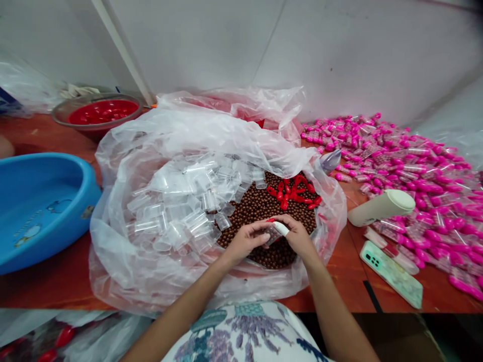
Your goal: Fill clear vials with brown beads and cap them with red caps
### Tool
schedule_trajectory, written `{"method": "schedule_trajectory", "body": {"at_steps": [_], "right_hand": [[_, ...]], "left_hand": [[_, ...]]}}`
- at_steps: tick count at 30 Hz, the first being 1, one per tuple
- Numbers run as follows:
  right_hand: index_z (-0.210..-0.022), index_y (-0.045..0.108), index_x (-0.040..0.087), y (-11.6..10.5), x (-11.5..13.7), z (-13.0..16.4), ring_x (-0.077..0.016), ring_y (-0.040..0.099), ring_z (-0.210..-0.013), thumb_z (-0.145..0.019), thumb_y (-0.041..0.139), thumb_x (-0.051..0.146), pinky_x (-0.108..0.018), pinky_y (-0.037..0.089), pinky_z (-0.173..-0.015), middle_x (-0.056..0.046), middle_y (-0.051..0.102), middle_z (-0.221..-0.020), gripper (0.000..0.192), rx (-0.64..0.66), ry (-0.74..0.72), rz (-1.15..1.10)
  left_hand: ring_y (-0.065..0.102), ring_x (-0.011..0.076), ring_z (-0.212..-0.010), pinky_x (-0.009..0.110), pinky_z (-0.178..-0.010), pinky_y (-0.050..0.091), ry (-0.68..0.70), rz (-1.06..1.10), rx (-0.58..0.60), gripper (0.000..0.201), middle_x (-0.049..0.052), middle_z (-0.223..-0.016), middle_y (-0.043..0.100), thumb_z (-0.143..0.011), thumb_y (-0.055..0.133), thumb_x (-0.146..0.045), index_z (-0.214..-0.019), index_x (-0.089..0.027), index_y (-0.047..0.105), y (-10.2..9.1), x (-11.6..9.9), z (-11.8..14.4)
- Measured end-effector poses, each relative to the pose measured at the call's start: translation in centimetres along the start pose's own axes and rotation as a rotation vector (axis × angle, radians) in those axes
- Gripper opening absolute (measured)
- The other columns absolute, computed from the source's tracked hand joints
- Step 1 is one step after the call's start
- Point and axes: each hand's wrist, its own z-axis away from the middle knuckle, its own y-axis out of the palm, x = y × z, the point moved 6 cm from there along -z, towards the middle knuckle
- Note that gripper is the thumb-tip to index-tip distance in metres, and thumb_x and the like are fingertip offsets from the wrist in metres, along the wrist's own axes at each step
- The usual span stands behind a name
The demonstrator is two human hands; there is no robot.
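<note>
Both hands meet over the front right of the open plastic bag (pixel 105 236) — left hand (pixel 249 239) and right hand (pixel 298 236) grasp one clear plastic cup (pixel 272 235) between them, just above the brown balls (pixel 247 207). Balls look to be inside the cup; fingers hide part of it. White covering (pixel 280 229) on one right-hand digit, looks like the thumb. Small red bit at the fingertips, can't tell if cap or nail.

Same bag: pile of clear empty cups (pixel 181 196) on the left, brown balls on the right, cluster of red caps (pixel 290 191) on top of the balls toward the back.

Around it on the red-brown table (pixel 349 284): blue basin (pixel 41 206) left, bowl (pixel 59 118) of red pieces (pixel 103 111) behind that. Right side — heap of pink-ended tubes (pixel 381 146), beige cylinder (pixel 377 208) lying tilted against its near edge, phone (pixel 392 275) near the table's front edge.
</note>
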Motion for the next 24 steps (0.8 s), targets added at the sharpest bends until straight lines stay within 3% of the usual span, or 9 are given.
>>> {"method": "schedule_trajectory", "body": {"at_steps": [4,7,12,17,24], "right_hand": [[-0.096,0.062,0.024,-0.5,-1.4,0.3,-0.0167,0.058,-0.080,-0.075,0.060,0.036,-0.030,0.049,-0.070,0.000,0.064,-0.091,0.024,-0.153,0.038,-0.133],[-0.098,0.056,0.025,-1.2,-2.1,0.4,-0.0144,0.059,-0.072,-0.078,0.057,0.040,-0.025,0.049,-0.057,0.000,0.064,-0.088,0.025,-0.226,0.076,-0.275],[-0.097,0.053,0.027,-2.3,-2.1,0.5,-0.0160,0.064,-0.076,-0.079,0.056,0.044,-0.027,0.050,-0.056,-0.001,0.066,-0.094,0.026,-0.235,0.126,-0.444],[-0.096,0.056,0.029,-2.3,-2.4,1.0,-0.0159,0.066,-0.073,-0.074,0.064,0.040,-0.026,0.051,-0.058,0.003,0.068,-0.085,0.025,-0.235,0.198,-0.633],[-0.112,0.054,0.032,-1.0,-2.0,1.8,-0.0150,0.065,-0.071,-0.075,0.064,0.036,-0.028,0.053,-0.062,0.002,0.067,-0.087,0.038,-0.125,0.241,-0.665]], "left_hand": [[0.052,0.0254,-0.106,0.026,-0.065,0.053,0.074,-0.024,-0.103,0.037,0.007,-0.131,0.048,-0.074,0.064,-0.030,-0.110,-0.021,0.063,-0.5,-0.3,0.3],[0.053,0.0263,-0.106,0.027,-0.064,0.054,0.100,-0.028,-0.133,0.038,0.007,-0.134,0.047,-0.074,0.063,-0.030,-0.111,-0.022,0.063,-0.9,-0.9,0.3],[0.050,0.0284,-0.112,0.026,-0.064,0.054,0.170,-0.052,-0.171,0.037,0.007,-0.138,0.042,-0.074,0.063,-0.029,-0.111,-0.024,0.062,-1.7,-2.8,-0.7],[0.047,0.0296,-0.116,0.028,-0.066,0.055,0.199,-0.133,-0.272,0.037,0.005,-0.145,0.029,-0.073,0.064,-0.030,-0.109,-0.023,0.064,-2.3,-3.9,-0.6],[0.057,0.0201,-0.093,0.028,-0.068,0.055,0.027,-0.060,-0.173,0.041,0.007,-0.111,0.062,-0.075,0.063,-0.030,-0.115,-0.020,0.059,-1.0,-0.7,1.2]]}}
